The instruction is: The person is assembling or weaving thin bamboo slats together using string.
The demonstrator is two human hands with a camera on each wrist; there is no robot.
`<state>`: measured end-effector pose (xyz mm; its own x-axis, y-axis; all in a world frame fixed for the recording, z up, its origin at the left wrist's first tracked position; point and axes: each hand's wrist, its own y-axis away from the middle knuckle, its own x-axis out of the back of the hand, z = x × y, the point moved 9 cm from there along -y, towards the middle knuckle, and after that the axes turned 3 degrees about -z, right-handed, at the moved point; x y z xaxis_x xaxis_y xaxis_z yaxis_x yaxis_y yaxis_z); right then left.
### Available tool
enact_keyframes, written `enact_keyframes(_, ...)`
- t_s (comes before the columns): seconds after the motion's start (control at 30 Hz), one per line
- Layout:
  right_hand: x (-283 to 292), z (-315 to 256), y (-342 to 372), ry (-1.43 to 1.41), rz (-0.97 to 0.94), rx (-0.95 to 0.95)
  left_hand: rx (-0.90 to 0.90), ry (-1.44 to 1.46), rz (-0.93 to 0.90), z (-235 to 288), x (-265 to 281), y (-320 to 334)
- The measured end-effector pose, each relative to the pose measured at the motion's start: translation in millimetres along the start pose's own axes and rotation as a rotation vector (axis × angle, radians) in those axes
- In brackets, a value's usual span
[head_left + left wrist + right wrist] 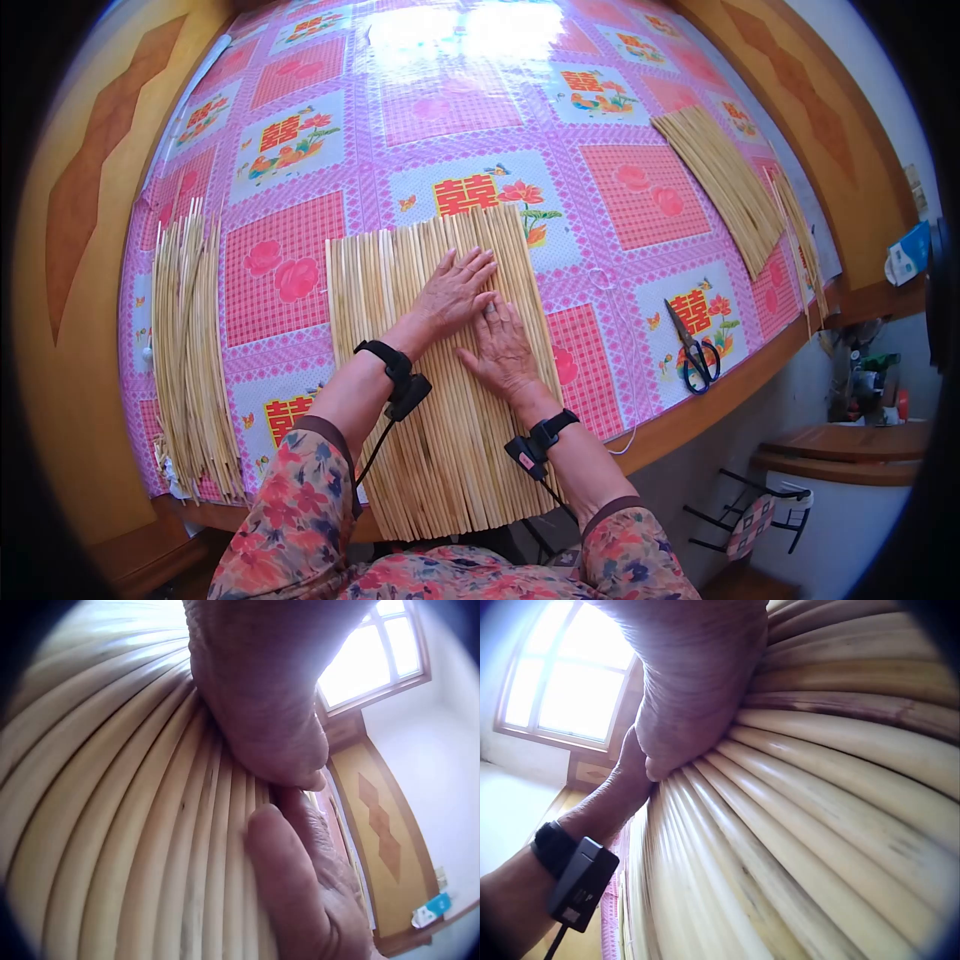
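Note:
A mat of pale straw-coloured stalks [420, 440], laid side by side, lies on the table and reaches past its near edge. My left hand [452, 292] rests flat on its upper right part, fingers straight and pointing to the right. Just below, my right hand [502, 350] lies on the same stalks with fingers stretched forward, its fingertips at the left hand. In the left wrist view the stalks [150, 847] run in close rows beneath the left hand [262, 697]. The right wrist view shows the right hand [697, 682] pressed against the stalks.
Loose stalks [190, 350] lie in a bundle at the left. A second stalk panel [725, 185] and a few thin stalks [795, 240] lie at the right. Scissors [692, 350] sit near the table's right front edge. A pink patterned cloth [290, 230] covers the table; a chair [750, 525] stands lower right.

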<state>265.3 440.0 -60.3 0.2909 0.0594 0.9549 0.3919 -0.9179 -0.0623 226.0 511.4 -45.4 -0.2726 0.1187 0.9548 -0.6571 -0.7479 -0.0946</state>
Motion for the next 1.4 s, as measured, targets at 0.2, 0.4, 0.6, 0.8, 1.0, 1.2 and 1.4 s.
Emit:
enact_keyframes(0.2, 1, 0, 0, -0.023, 0.004, -0.002, 0.033, 0.001, -0.006, -1, -1, 0)
enact_keyframes(0.4, 6, -2, 0, -0.007, 0.037, 0.001, 0.033, 0.016, -0.008, -1, 0, 0)
enact_keyframes(0.6, 5, -3, 1, -0.043, 0.033, 0.011, 0.032, -0.016, -0.016, -2, -5, 1)
enact_keyframes(0.8, 6, -5, 1, -0.013, 0.031, 0.028, 0.016, 0.033, 0.025, -2, -1, 3)
enact_keyframes(1.0, 7, -5, -3, -0.007, -0.017, -0.007, 0.013, 0.046, 0.046, -4, -4, 2)
enact_keyframes(1.2, 15, -2, 1, -0.055, 0.072, 0.004, -0.014, 0.033, 0.069, -3, -3, 3)
enact_keyframes(1.4, 43, 16, 15, -0.171, 0.341, -0.054, 0.012, -0.008, 0.030, -5, -4, 3)
